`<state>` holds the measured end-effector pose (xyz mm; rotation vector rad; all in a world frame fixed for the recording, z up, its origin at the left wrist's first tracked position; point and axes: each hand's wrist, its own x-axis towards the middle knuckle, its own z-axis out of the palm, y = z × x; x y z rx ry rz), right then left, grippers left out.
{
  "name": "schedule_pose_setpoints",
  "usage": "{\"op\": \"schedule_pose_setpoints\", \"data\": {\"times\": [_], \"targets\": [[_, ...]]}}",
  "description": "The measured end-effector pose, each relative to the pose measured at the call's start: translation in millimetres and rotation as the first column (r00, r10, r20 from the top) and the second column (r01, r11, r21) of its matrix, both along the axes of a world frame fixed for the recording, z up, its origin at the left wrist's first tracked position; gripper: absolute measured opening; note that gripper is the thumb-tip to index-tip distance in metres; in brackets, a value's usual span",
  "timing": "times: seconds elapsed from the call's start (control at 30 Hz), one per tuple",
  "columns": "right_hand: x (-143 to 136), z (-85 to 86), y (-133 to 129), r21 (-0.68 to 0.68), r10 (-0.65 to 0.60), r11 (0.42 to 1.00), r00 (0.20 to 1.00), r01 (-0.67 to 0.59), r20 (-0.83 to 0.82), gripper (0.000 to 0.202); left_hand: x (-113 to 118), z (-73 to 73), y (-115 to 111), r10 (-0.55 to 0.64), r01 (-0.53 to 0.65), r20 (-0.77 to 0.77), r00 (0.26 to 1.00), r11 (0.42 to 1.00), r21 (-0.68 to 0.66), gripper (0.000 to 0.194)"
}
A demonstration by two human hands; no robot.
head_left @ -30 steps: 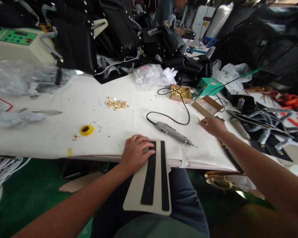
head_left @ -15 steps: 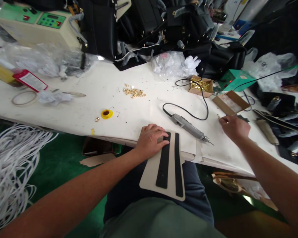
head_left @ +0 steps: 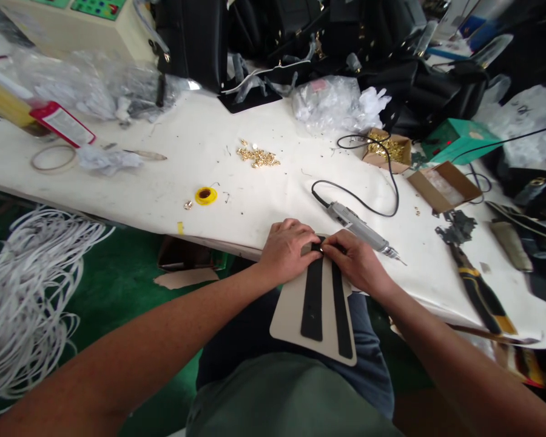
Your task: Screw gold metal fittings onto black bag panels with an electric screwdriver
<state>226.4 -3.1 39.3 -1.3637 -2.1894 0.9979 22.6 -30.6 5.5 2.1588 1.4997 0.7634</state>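
Note:
A beige panel [head_left: 291,309] with two black strips lies partly on the table's front edge and partly over my lap. My left hand [head_left: 287,250] grips its upper left part, thumb on top at the end of the left black strip [head_left: 312,297]. My right hand [head_left: 357,260] is at the same end, thumb and forefinger pinched on a tiny shiny piece [head_left: 321,247] against the strip. The fingertips of both hands nearly meet there. Behind my right hand lies a grey electric screwdriver [head_left: 361,230] with its cable.
Gold hardware [head_left: 258,158] is piled mid-table, beside a yellow spool [head_left: 205,195]. Right: a carton of gold pieces [head_left: 387,150], another small carton [head_left: 443,186], a green box [head_left: 459,141] and pliers [head_left: 480,297]. Black bags [head_left: 193,42] stand behind.
My right hand has moved left from the table beside the small carton to the panel's upper end. The pliers now show. My left hand stays on the panel; the view has shifted.

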Motion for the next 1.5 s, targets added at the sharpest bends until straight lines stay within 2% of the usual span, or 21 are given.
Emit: {"op": "schedule_pose_setpoints", "data": {"times": [0.33,0.73,0.9,1.1,1.23,1.3,1.37,1.43,1.5], "targets": [[-2.9,-5.0,1.4,0.042,-0.010,0.999,0.995,0.006,0.095,0.012,-0.2,-2.8,0.3,-0.004,0.005,-0.016,1.000,1.000,0.010,0.025],[-9.7,3.8,8.8,-0.191,-0.163,0.964,0.978,0.185,0.128,0.020,-1.6,-2.0,0.5,-0.010,0.010,-0.034,0.999,1.000,0.012,0.024],[-7.8,1.6,18.8,-0.274,-0.147,0.945,0.981,0.177,0.126,0.019,-1.4,-3.0,0.2,-0.005,0.006,-0.021,1.000,1.000,0.023,0.026],[-4.0,-1.4,16.9,-0.217,-0.105,0.969,0.991,0.121,0.082,0.023,0.2,-3.9,0.2,0.008,-0.007,-0.020,1.000,0.999,0.045,0.025],[0.4,2.4,10.4,-0.208,-0.077,0.974,0.996,0.085,0.046,0.033,0.7,-3.9,-0.3,0.010,-0.009,-0.024,1.000,0.999,0.044,0.024],[8.0,6.7,10.1,-0.120,-0.127,0.984,0.992,0.129,0.023,0.034,1.1,-3.1,-0.6,0.016,-0.015,-0.018,1.000,0.999,0.044,0.023],[21.3,10.0,13.5,0.108,-0.232,0.968,0.971,0.225,0.054,0.032,1.7,-1.8,-0.5,0.024,-0.023,-0.008,1.000,0.999,0.043,0.021],[38.5,9.5,20.9,0.349,-0.328,0.903,0.926,0.249,0.188,0.034,2.6,-0.3,0.0,0.028,-0.028,-0.002,1.000,0.999,0.031,0.019],[55.5,4.4,30.5,0.433,-0.350,0.886,0.855,0.169,0.382,0.043,3.3,0.9,0.7,0.032,-0.032,-0.002,0.999,0.999,0.015,0.018]]}}
